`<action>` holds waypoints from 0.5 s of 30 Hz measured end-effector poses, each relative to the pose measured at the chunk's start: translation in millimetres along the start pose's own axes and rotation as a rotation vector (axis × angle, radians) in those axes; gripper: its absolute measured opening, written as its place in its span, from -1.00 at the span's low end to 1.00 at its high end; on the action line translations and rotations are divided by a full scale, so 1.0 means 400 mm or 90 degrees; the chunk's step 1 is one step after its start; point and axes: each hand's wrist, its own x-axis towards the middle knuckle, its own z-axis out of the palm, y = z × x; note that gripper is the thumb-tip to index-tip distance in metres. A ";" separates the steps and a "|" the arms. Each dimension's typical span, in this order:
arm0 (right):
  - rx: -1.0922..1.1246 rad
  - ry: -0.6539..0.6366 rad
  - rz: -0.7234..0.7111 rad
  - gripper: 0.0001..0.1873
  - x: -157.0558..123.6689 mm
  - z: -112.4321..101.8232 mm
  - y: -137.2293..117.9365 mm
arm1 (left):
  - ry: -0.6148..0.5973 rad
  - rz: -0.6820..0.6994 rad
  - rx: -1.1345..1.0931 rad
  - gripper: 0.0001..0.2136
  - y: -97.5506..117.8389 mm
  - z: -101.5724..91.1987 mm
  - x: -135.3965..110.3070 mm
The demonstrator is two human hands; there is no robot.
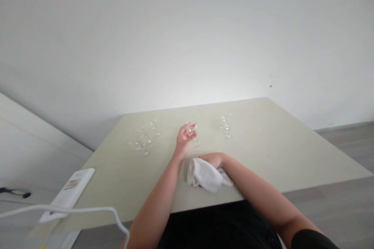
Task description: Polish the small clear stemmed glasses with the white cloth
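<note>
Near the middle of the table, my left hand [186, 134] has its fingers wrapped round the bowl of a small clear stemmed glass [192, 128]. The glass's stem and foot seem to hang down toward the table. Closer to me, my right hand [214, 159] is closed on a white cloth [207, 176], which bunches over the tabletop and hides most of the fingers. Left of my hands stands a group of several clear glasses [144, 138]. A smaller group of glasses [226, 126] is to the right, toward the back.
The pale table [292, 155] reaches back to a white wall [187, 39]. At its left edge lies a white box-like object [68, 194] with a printed label. A white cable [87, 210] crosses the lower left. A cabinet with a dark handle [15, 192] is further left.
</note>
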 end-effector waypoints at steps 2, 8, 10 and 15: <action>-0.049 -0.075 0.014 -0.72 0.000 0.012 -0.015 | -0.077 -0.018 0.030 -0.42 -0.012 0.022 -0.010; -0.157 -0.030 0.046 -0.79 0.003 0.016 -0.024 | -0.197 -0.030 0.146 -0.34 -0.039 0.043 -0.028; -0.194 -0.021 0.036 -0.81 0.003 0.012 -0.021 | -0.210 -0.002 0.257 -0.47 -0.044 0.030 -0.029; -0.300 -0.009 0.075 -0.75 0.010 0.006 -0.018 | -0.434 0.139 0.473 -0.94 -0.061 0.019 -0.032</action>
